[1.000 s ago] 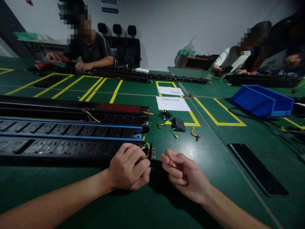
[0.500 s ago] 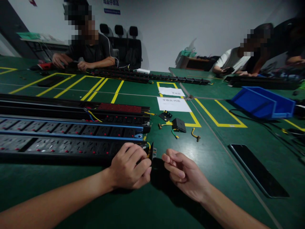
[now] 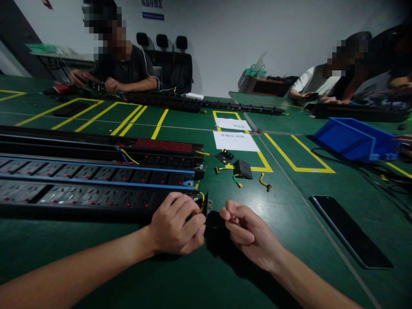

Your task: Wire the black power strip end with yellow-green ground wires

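The nearest socket strip (image 3: 96,198) stretched toward nine o'clock from the left hand (image 3: 178,224), whose bent fingers clasped its end. A black end plate (image 3: 206,203) stood at that hand's two o'clock. At three o'clock, the right hand (image 3: 250,234) pressed thumb and fingertips together; whether they pinched anything I could not tell. A phone (image 3: 350,231) lay farther toward three.

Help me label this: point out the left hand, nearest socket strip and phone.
Left hand (image 3: 175,224): head view, back of the hand.
Nearest socket strip (image 3: 93,198): head view, its socket face.
Phone (image 3: 351,232): head view, its dark face.
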A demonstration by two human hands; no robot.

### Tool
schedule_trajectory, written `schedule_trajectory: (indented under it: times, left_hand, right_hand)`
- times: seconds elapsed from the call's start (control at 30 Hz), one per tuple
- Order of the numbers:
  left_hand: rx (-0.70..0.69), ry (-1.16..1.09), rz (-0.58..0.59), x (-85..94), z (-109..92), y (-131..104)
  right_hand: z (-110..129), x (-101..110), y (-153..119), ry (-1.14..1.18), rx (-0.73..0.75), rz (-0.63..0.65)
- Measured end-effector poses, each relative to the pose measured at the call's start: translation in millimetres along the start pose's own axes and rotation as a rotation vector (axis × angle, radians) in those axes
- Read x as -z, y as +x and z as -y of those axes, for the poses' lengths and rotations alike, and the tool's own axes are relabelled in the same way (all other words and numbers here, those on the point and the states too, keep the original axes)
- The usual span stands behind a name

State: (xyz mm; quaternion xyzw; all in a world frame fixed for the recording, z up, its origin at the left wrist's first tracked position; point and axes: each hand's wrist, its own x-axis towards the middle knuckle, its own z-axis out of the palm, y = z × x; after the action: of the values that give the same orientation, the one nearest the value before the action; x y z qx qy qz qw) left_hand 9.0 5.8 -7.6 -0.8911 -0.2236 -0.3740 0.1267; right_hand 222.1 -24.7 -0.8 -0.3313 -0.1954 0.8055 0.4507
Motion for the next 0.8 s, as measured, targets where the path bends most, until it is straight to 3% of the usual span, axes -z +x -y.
schedule_trajectory:
  times: [0.33, 0.53, 0.8]
  left_hand:
    - [-0.016, 0.002, -0.003, 0.6, 1, 0]
    - [-0.026, -0.024, -0.029, 0.3, 1, -2]
    - [-0.033, -0.051, -0.084, 6.5, -1, -3]
  right_hand:
    - [-4, -2, 2, -0.452, 0.237, -0.264]
    - [-1, 1, 8, -0.525, 0.303, -0.311]
    - [13, 14, 18, -0.508, 0.515, -0.307]
